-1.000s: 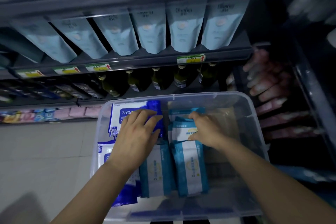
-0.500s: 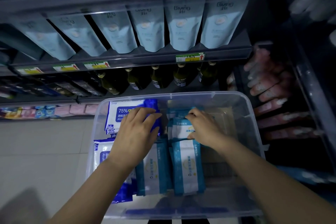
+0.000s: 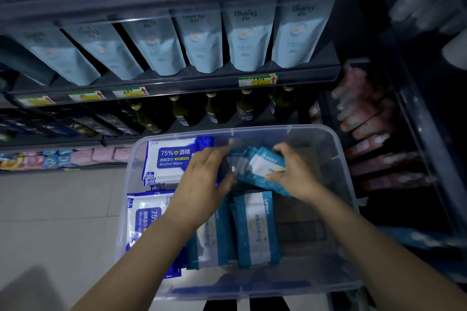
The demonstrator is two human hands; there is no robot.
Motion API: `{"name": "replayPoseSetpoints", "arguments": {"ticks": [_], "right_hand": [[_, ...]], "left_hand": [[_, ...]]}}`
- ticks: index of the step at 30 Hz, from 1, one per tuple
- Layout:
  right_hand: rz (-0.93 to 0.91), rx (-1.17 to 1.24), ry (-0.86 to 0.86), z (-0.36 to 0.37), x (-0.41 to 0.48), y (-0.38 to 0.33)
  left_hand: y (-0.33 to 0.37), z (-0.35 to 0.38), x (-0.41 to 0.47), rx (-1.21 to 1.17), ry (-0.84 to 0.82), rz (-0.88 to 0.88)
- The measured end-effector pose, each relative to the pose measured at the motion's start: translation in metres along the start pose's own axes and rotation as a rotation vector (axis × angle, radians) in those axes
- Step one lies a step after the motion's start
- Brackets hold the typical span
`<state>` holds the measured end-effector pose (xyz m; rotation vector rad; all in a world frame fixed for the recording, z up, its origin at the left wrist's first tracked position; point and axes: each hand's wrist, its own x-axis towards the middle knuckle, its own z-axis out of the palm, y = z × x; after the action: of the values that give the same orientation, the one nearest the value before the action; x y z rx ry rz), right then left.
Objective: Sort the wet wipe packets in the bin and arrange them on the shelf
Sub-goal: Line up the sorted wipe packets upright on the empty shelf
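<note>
Both bare forearms reached forward and down into the clear plastic bin (image 3: 313, 128), with the hands close together near its far middle. The left hand (image 3: 202, 184) lay palm down, fingers nearly straight, thumb spread. The right hand (image 3: 294, 177) curled fingers and thumb round a blurred teal-and-white wipe packet (image 3: 261, 165). Whether the left fingertips touched that packet could not be told.
</note>
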<state>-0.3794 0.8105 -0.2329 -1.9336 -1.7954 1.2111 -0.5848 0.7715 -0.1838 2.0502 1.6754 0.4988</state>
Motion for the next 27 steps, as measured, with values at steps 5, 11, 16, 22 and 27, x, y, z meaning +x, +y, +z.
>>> {"name": "replayPoseSetpoints", "arguments": {"ticks": [5, 11, 16, 22, 27], "right_hand": [[-0.055, 0.57, -0.077, -0.03, -0.021, -0.027], [-0.099, 0.648, -0.169, -0.033, -0.02, -0.047], [-0.057, 0.621, -0.108, -0.024, -0.008, -0.032], [0.13, 0.113, -0.067, 0.014, 0.023, 0.019], [0.209, 0.113, -0.016, 0.039, 0.038, 0.033]], "left_hand": [[0.024, 0.0, 0.011, -0.48, -0.082, -0.251], [0.02, -0.011, 0.021, -0.74, 0.068, -0.325], [0.005, -0.029, 0.02, -0.793, 0.29, -0.343], [-0.016, -0.041, 0.013, -0.924, 0.421, -0.469], [-0.025, -0.042, 0.006, -0.962, 0.461, -0.502]]}}
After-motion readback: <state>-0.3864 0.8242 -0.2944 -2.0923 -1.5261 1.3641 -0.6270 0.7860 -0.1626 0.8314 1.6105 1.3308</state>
